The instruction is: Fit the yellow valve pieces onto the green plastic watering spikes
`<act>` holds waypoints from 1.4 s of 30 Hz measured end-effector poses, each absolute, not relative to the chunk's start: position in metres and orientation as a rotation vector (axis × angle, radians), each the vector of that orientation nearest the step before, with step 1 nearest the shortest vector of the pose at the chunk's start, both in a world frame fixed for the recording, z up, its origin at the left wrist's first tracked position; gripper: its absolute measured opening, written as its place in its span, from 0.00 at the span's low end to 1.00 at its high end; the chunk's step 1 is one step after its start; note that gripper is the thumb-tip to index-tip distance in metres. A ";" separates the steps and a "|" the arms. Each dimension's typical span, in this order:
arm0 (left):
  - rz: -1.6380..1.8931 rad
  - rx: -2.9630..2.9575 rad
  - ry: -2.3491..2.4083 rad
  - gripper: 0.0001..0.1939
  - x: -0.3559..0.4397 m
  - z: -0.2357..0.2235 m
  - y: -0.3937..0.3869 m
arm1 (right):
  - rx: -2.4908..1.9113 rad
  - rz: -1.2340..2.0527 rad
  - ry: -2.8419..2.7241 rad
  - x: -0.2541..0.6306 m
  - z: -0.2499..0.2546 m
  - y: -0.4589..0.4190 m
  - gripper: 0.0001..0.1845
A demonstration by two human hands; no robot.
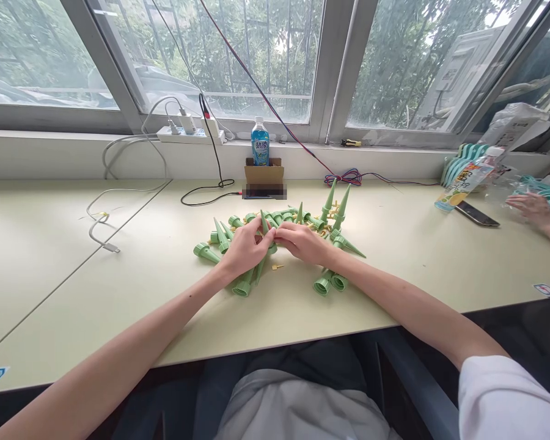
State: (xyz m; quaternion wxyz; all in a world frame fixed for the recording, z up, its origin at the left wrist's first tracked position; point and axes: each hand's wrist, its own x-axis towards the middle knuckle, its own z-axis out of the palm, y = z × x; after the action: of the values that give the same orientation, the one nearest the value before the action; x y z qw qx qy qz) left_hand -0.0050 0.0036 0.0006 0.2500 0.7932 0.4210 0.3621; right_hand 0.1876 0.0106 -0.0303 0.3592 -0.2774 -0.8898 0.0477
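My left hand [246, 247] is closed around a green plastic watering spike [264, 222], whose pointed tip sticks up between the fingers. My right hand [301, 242] meets it from the right, thumb and fingers pinched together against the spike's side. Whatever is between those right fingertips is too small and covered to make out. More green spikes lie around both hands, among them a wide-mouthed one [242, 287] below my left hand and an open-ended one [322, 286] under my right wrist. A small yellow plastic piece [277, 267] rests on the table just below the hands.
Behind the pile stands a cardboard box [264, 174] with a blue bottle [260, 143]. A white cable [103, 215] trails at left, and a power strip [190, 134] sits on the sill. At right are a tilted drink bottle [465, 180], a phone [477, 214] and another person's hand [531, 208].
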 end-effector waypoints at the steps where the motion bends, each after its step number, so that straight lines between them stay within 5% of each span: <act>1: 0.984 2.161 1.148 0.15 -0.005 0.000 0.004 | -0.716 0.124 -2.295 0.188 -0.030 0.010 0.13; 42: 1.060 2.042 1.109 0.14 -0.006 0.009 0.002 | -0.599 0.091 -2.245 0.186 -0.029 0.010 0.11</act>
State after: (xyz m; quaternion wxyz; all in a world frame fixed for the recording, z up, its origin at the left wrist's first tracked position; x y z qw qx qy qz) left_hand -0.0058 0.0018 0.0094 0.2894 0.7654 0.4155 0.3972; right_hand 0.1856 0.0099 -0.0288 0.3968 -0.2362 -0.8862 0.0361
